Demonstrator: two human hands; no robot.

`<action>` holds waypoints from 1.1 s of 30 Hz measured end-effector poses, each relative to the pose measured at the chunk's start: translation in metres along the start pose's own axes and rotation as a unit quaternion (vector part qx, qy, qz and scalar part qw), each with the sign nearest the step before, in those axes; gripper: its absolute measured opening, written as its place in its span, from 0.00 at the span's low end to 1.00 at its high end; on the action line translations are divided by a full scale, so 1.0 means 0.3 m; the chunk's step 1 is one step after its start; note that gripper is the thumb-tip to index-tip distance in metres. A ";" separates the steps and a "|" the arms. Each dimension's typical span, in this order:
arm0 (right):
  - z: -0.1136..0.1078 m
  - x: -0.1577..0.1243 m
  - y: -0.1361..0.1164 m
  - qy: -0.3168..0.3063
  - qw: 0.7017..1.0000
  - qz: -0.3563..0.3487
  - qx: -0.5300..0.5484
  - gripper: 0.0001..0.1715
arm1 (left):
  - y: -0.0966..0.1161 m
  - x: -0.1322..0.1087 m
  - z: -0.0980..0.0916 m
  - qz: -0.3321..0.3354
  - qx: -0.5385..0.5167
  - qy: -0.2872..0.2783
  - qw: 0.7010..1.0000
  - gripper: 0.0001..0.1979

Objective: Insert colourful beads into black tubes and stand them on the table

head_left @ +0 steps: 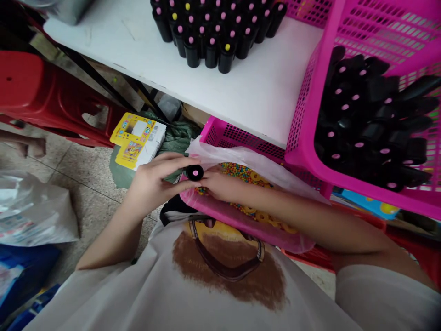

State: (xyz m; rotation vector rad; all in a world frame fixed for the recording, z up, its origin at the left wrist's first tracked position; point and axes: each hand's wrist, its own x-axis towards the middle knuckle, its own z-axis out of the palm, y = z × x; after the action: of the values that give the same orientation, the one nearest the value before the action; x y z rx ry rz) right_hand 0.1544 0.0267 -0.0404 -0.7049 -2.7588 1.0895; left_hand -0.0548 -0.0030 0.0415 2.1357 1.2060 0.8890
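1. Between the hands, just above the candy bag (241, 171), there's a black tube (195, 173) with a pink cap. The left hand (151, 181) pinches it, and the right hand (220, 184) meets its other side.
2. Looks like one tube is being worked on. Any next move wants a steady grip from both sides.
3. The tube's body and the right fingertips are hidden, so I can't tell how tightly the right hand grips.
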 end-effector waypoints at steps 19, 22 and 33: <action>-0.172 -0.232 -0.171 0.187 0.969 0.114 0.117 0.17 | 0.009 0.002 0.118 0.025 -0.017 -0.118 0.993 0.12; -0.184 -0.219 -0.199 0.195 0.962 0.149 0.123 0.15 | 0.013 0.018 0.116 0.022 -0.044 -0.123 0.991 0.14; -0.202 -0.299 -0.143 0.263 0.960 0.085 -0.043 0.21 | 0.019 0.121 0.036 0.030 -0.006 -0.028 0.999 0.14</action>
State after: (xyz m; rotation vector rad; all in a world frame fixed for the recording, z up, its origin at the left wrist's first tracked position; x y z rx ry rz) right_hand 0.2327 -0.0034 0.0404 -1.0782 -2.3282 0.6762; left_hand -0.0297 0.0248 0.0489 2.1835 1.1119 0.8544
